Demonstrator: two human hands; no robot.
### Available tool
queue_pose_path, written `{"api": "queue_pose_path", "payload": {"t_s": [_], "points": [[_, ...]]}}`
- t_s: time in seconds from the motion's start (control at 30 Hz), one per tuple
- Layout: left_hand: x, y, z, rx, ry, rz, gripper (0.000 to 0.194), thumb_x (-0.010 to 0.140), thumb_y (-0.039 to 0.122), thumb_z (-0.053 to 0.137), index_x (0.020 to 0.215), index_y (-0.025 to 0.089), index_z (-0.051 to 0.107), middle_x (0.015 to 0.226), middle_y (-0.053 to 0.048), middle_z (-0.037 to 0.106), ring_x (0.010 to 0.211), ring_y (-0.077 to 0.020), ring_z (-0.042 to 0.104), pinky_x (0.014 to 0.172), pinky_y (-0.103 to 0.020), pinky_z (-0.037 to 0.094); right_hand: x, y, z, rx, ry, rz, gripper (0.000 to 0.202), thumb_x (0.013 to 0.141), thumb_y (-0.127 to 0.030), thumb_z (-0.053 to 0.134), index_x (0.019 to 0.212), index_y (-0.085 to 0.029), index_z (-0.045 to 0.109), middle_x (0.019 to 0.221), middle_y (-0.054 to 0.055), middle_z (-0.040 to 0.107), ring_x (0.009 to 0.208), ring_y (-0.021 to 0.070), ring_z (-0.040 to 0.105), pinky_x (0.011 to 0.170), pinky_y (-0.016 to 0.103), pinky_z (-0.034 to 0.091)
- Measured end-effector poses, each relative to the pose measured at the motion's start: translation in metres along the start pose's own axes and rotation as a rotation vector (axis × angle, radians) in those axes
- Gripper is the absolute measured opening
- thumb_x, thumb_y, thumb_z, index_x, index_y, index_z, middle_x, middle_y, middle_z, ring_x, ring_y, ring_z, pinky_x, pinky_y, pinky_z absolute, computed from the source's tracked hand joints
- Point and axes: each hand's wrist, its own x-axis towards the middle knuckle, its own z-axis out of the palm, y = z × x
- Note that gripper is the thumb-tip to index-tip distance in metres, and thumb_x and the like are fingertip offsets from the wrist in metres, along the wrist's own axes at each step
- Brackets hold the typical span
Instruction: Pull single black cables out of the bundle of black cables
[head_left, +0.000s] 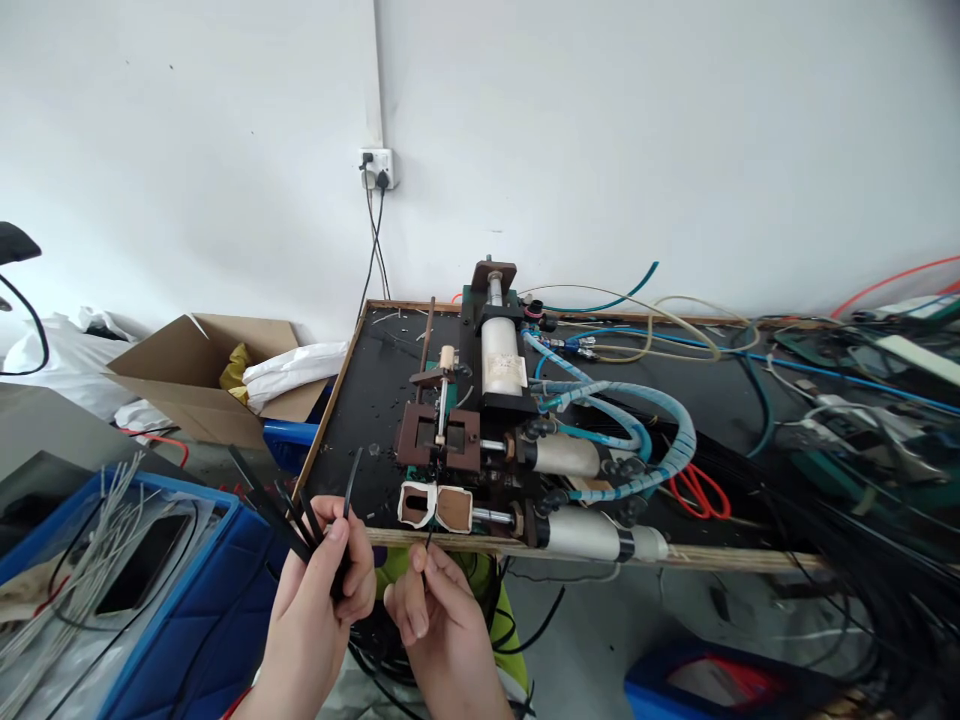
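Observation:
Several black cables [281,520] are bunched in my left hand [322,575], which is closed round them, their ends sticking up and to the left. One thin cable end curves up above the left thumb. My right hand [439,610] pinches a single black cable just below the front jaws [454,508] of a pneumatic machine. That cable runs up from the fingertips toward the gap between the two pale-edged jaws. Behind the jaws is a brown metal block [457,437] with a rod above it, and a white cylinder [501,355] stands further back.
The black bench [349,375] has a wooden rim. Blue hoses [679,420] loop right of the machine. A blue bin [225,570] with pale wires and a phone [142,563] stands left, a cardboard box [187,400] behind it. Black cables [885,560] hang over the right edge.

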Motion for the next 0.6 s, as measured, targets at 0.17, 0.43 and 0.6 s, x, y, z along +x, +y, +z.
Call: {"api": "queue_pose_path", "payload": {"t_s": [0.17,0.43,0.6], "points": [[-0.002,-0.003,-0.003,0.002,-0.013,-0.004,0.023,0.1,0.042,0.068,0.092,0.024,0.055,0.057,0.009,0.042,0.046,-0.0086,0.026,0.043,-0.02,0.023,-0.001,-0.001,0.001,-0.049,0.041,-0.024,0.029,0.089,-0.045,0.08,0.085,-0.019,0.069,0.044,-0.008,0.05,0.042,0.0099,0.036,0.053,0.024,0.03],[-0.012,-0.007,-0.005,0.061,-0.033,0.026,0.038,0.095,0.054,0.074,0.086,0.023,0.052,0.057,0.01,0.037,0.047,-0.0071,0.022,0.043,-0.018,0.023,-0.017,-0.018,0.002,-0.667,0.18,-0.225,0.043,0.097,-0.06,0.067,0.097,-0.018,0.071,0.069,0.005,0.075,0.064,0.0197,0.066,0.066,0.03,0.052],[-0.02,-0.019,-0.015,0.096,-0.069,0.054,0.037,0.097,0.055,0.071,0.089,0.025,0.05,0.057,0.01,0.039,0.045,-0.0072,0.026,0.043,-0.018,0.024,-0.026,-0.032,0.018,-0.89,0.214,-0.216,0.046,0.098,-0.063,0.064,0.091,-0.018,0.071,0.073,0.007,0.078,0.07,0.0225,0.071,0.069,0.031,0.056]]}}
